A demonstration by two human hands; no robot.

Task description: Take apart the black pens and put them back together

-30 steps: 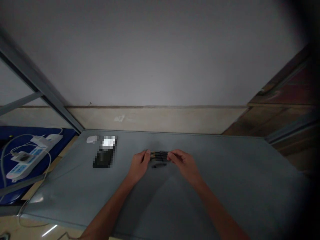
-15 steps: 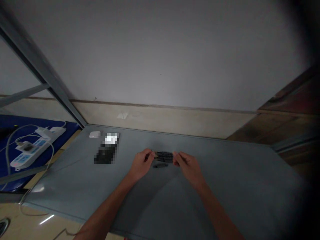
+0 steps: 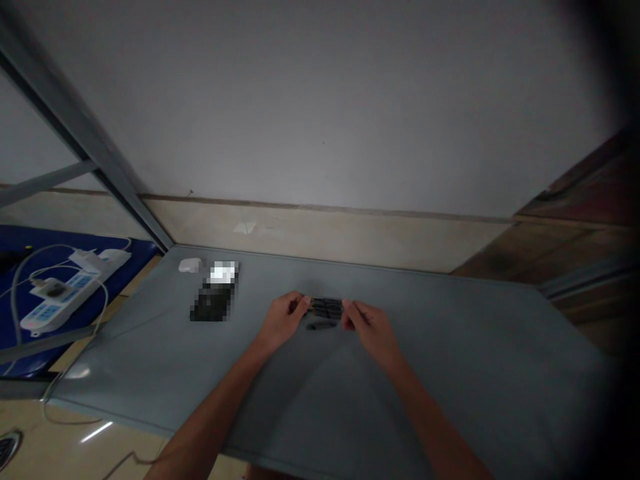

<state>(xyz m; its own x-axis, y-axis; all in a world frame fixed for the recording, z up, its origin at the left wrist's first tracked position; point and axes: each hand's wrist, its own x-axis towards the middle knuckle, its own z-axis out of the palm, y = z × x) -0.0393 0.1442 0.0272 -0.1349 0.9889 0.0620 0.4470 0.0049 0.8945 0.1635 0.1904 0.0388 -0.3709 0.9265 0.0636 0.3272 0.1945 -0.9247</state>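
Observation:
A bundle of slim black pen-like sticks (image 3: 327, 307) is held level over the middle of the grey table, with small yellowish bits at its left end. My left hand (image 3: 284, 321) pinches that left end between thumb and fingers. At the other end, my right hand (image 3: 367, 328) is closed on the bundle in the same way. The fingers cover both tips, and the exact kind of stick is too dark to make out. Just below the bundle, a short dark elongated piece (image 3: 321, 325) shows against the tabletop.
The grey table (image 3: 475, 373) backs onto a wall (image 3: 330, 120). Toward its left rear lie a small white case (image 3: 191, 265) and a pixelated dark item (image 3: 215, 297). Left of the metal frame, a white power strip (image 3: 75, 293) with plugs and cables rests on a blue surface (image 3: 35, 363).
The camera view has shifted slightly. Both hands still grip the ends of the bundle, which appears a little higher in the picture; the right hand sits slightly closer to the left.

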